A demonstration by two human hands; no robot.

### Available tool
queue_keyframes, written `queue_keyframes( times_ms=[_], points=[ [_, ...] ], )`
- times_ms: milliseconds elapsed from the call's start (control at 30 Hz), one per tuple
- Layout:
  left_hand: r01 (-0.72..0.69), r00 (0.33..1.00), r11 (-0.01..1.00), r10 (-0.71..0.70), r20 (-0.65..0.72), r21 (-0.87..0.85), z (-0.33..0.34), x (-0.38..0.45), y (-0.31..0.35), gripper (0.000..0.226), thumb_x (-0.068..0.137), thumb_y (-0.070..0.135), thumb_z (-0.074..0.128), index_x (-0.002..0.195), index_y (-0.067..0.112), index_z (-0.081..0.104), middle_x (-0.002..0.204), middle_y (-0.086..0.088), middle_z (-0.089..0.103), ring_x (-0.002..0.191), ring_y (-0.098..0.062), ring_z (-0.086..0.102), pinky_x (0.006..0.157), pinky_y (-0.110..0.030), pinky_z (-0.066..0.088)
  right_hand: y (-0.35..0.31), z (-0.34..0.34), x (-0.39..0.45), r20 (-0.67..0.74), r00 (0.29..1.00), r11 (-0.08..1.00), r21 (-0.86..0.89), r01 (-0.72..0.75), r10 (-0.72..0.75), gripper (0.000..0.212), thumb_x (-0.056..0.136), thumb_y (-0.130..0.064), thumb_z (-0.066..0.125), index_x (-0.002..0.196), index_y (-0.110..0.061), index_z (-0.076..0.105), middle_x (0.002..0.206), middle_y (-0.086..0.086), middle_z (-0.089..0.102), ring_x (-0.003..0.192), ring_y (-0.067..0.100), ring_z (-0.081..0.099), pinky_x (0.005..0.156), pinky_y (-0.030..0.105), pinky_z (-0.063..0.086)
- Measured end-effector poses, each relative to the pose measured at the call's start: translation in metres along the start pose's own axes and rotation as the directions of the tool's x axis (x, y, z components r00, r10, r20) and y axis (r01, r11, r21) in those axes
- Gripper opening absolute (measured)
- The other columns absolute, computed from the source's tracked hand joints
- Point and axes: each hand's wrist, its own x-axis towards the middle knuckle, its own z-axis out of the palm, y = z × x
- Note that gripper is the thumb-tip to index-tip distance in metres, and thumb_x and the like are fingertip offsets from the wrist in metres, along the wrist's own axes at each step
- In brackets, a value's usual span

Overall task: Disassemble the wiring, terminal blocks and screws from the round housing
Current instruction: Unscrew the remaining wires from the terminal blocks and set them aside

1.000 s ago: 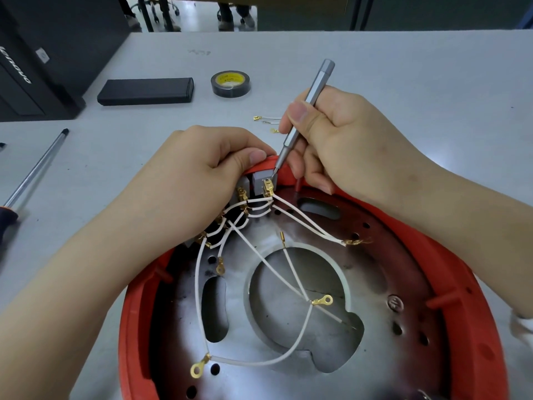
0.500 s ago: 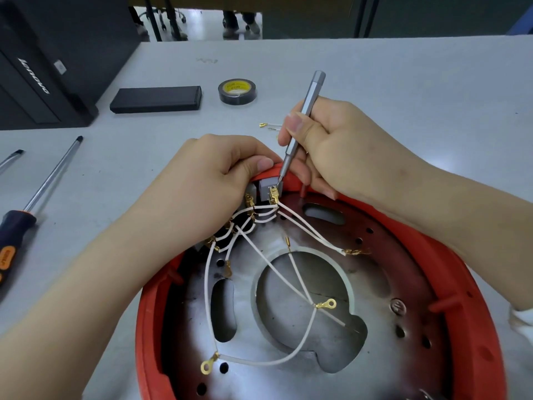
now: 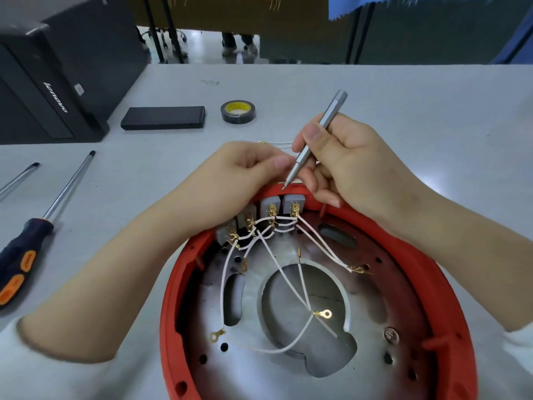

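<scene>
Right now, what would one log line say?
right hand: holds precision screwdriver | tip: above terminal blocks | left hand: on red housing rim | wires: attached

Bright, even overhead light; no hard shadows. Soft shadow falls under the left hand (image 3: 245,174) and forearm onto the grey table (image 3: 403,105). Pale glare patches on the metal plate (image 3: 372,298) below both hands. Wide-angle bend: table edge beyond the hands curves, corners stretch. Sleeve edges at the lower corners smear white. Right hand (image 3: 352,160) sharp; background beyond the table soft, slightly blurred.
</scene>
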Motion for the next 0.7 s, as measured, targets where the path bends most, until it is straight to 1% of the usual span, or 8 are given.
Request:
queue_keyframes(
  times_ms=[67, 100, 233, 333, 367, 500, 600, 700],
  points=[
    [-0.015, 0.993, 0.992, 0.001, -0.117, -0.124, -0.005, -0.003, -0.002, 0.025, 0.101, 0.015, 0.044, 0.103, 0.011, 0.069, 0.095, 0.004, 0.074, 0.091, -0.002, 0.069, 0.086, -0.015, 0.051, 0.002, 0.002, -0.001, 0.038, 0.999, 1.000, 0.013, 0.018, -0.018, 0.026, 0.103, -0.020, 0.037, 0.083, -0.013, 0.052, 0.049, 0.003, 0.047, 0.033, 0.007, 0.037, 0.038, 0.016, 0.032],
    [-0.008, 0.989, 0.991, -0.011, -0.144, -0.131, -0.008, -0.005, -0.005, 0.025, 0.101, 0.015, 0.044, 0.104, 0.012, 0.069, 0.097, 0.005, 0.074, 0.095, -0.002, 0.068, 0.089, -0.016, 0.051, 0.003, 0.003, 0.000, 0.055, 0.998, 1.000, 0.014, 0.028, -0.029, 0.025, 0.103, -0.020, 0.037, 0.083, -0.013, 0.051, 0.049, 0.003, 0.046, 0.034, 0.006, 0.037, 0.039, 0.016, 0.032],
    [0.118, 0.988, 0.992, -0.120, -0.093, -0.035, -0.009, -0.022, -0.013, 0.023, 0.098, 0.029, 0.050, 0.108, 0.025, 0.070, 0.098, 0.017, 0.073, 0.093, 0.001, 0.067, 0.083, -0.014, 0.051, 0.006, 0.002, 0.002, 0.108, 0.993, 0.998, 0.038, 0.039, -0.043, 0.024, 0.103, -0.020, 0.037, 0.084, -0.012, 0.049, 0.050, 0.004, 0.043, 0.037, 0.010, 0.034, 0.039, 0.019, 0.031],
    [0.130, 0.991, 0.991, -0.129, -0.041, 0.017, -0.003, -0.027, -0.015, 0.025, 0.098, 0.035, 0.046, 0.102, 0.033, 0.071, 0.095, 0.005, 0.074, 0.096, -0.028, 0.066, 0.085, -0.040, 0.051, 0.009, 0.001, 0.001, 0.130, 0.991, 0.998, 0.051, 0.027, -0.034, 0.023, 0.103, -0.020, 0.036, 0.085, -0.012, 0.049, 0.051, 0.003, 0.045, 0.036, 0.006, 0.037, 0.040, 0.017, 0.031],
    [0.122, 0.992, 0.992, -0.122, -0.027, 0.031, -0.002, -0.027, -0.014, 0.026, 0.099, 0.035, 0.045, 0.100, 0.034, 0.071, 0.094, 0.003, 0.075, 0.096, -0.031, 0.066, 0.085, -0.043, 0.051, 0.010, 0.000, 0.000, 0.135, 0.990, 0.999, 0.045, 0.029, -0.035, 0.023, 0.103, -0.020, 0.036, 0.085, -0.012, 0.050, 0.052, 0.003, 0.046, 0.037, 0.004, 0.039, 0.041, 0.015, 0.033],
    [0.108, 0.994, 0.994, -0.109, 0.029, 0.013, -0.004, -0.022, -0.016, 0.027, 0.099, 0.033, 0.046, 0.105, 0.029, 0.072, 0.094, 0.011, 0.075, 0.093, -0.007, 0.069, 0.087, -0.023, 0.051, 0.013, -0.001, -0.003, 0.126, 0.984, 0.985, -0.102, 0.140, -0.127, 0.022, 0.103, -0.022, 0.037, 0.087, -0.018, 0.051, 0.054, 0.001, 0.048, 0.041, 0.003, 0.047, 0.046, 0.010, 0.035],
    [0.086, 0.995, 0.996, -0.085, 0.043, -0.013, -0.004, -0.020, -0.019, 0.026, 0.099, 0.032, 0.047, 0.104, 0.028, 0.072, 0.091, 0.014, 0.075, 0.086, 0.001, 0.069, 0.077, -0.011, 0.050, 0.017, 0.002, -0.005, 0.118, 0.973, 0.960, -0.179, 0.215, -0.196, 0.019, 0.103, -0.024, 0.037, 0.089, -0.020, 0.050, 0.055, -0.004, 0.047, 0.044, 0.005, 0.048, 0.050, 0.012, 0.035],
    [0.075, 0.997, 0.997, -0.074, 0.039, -0.030, -0.004, -0.019, -0.020, 0.026, 0.099, 0.031, 0.047, 0.102, 0.028, 0.072, 0.088, 0.014, 0.075, 0.079, 0.004, 0.068, 0.069, -0.007, 0.047, 0.021, 0.003, -0.008, 0.117, 0.965, 0.938, -0.231, 0.258, -0.236, 0.018, 0.102, -0.027, 0.037, 0.089, -0.023, 0.048, 0.054, -0.008, 0.046, 0.044, 0.007, 0.044, 0.052, 0.015, 0.036]
  ],
)
